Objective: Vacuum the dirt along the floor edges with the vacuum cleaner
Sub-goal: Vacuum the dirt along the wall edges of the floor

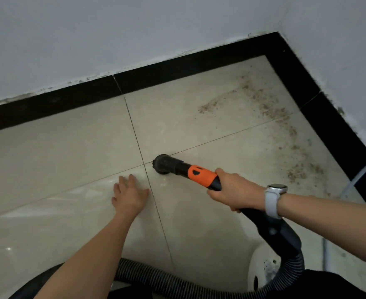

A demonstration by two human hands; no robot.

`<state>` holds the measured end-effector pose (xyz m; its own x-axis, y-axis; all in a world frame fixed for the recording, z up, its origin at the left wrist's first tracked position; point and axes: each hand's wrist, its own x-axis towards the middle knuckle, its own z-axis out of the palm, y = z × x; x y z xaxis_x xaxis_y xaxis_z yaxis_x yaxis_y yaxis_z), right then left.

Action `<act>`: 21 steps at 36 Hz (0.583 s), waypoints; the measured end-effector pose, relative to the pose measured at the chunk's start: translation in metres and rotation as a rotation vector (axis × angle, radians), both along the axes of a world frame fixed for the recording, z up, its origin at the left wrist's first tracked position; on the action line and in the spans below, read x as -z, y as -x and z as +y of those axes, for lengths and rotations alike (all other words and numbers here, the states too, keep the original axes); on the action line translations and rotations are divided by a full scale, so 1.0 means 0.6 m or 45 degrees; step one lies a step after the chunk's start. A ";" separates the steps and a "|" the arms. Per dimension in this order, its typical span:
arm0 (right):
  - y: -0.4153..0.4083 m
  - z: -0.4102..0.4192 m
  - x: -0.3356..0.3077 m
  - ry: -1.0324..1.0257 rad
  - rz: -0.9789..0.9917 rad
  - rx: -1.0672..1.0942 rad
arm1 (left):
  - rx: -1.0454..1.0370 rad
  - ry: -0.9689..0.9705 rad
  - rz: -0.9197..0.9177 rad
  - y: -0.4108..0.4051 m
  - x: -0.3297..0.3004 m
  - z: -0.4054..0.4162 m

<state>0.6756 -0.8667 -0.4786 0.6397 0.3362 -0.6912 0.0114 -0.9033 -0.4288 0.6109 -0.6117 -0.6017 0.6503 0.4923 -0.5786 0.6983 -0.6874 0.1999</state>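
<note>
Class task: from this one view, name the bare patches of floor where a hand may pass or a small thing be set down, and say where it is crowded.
Bare tile lies between the left hand and the black skirting, and left of that hand. Crowded: dirt strewn beside the right-hand skirting; the brush nozzle and right hand mid-floor; the ribbed hose along the bottom edge.

White wristwatch (273,199) — white wall (113,35)
</note>
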 end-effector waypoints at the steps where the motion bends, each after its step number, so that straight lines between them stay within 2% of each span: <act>1: 0.001 -0.020 -0.003 0.014 0.000 0.035 | 0.056 0.010 0.005 -0.006 0.002 -0.019; 7: 0.018 -0.089 -0.015 0.042 0.058 0.175 | 0.285 0.027 0.088 -0.028 0.012 -0.105; 12: 0.024 -0.129 -0.014 0.004 0.092 0.293 | 0.359 -0.031 0.088 -0.048 0.018 -0.149; 21: -0.024 -0.181 0.003 -0.028 -0.087 0.596 | 0.417 0.059 -0.006 -0.118 -0.003 -0.209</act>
<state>0.6899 -0.9751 -0.4806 0.7697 0.0149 -0.6382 -0.3659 -0.8090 -0.4601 0.6814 -0.7373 -0.6001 0.7722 0.2298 -0.5924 0.4408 -0.8652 0.2390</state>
